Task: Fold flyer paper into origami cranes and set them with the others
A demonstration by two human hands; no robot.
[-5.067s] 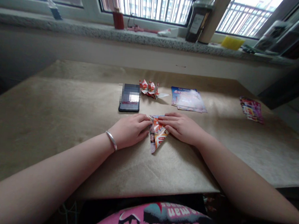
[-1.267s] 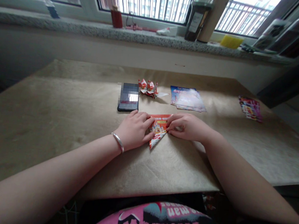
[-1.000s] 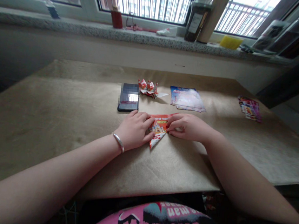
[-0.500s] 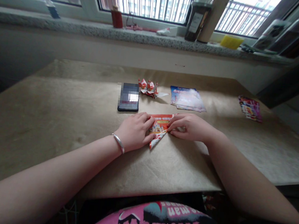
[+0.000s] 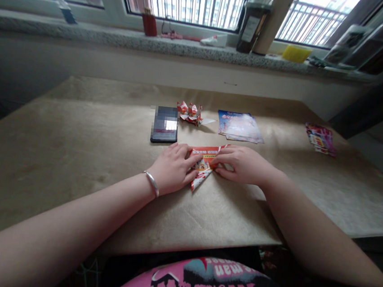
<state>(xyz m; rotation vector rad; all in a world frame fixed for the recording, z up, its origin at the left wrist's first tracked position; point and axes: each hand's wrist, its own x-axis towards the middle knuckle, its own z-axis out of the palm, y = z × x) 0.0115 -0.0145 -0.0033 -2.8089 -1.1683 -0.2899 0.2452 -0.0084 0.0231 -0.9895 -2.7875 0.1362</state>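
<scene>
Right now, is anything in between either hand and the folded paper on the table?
Nothing visible is. The left hand lies over the left side of the folded paper, and the right hand touches its right edge. The phone sits farther back, toward the window.

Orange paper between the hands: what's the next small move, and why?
I'd probably have the right hand crease the right edge of the orange paper. Its fingertips seem to pinch there, and the left hand lies on the paper's left side, holding it against the table. The lower part already narrows to a folded point, but the right hand hides some of that edge.
</scene>
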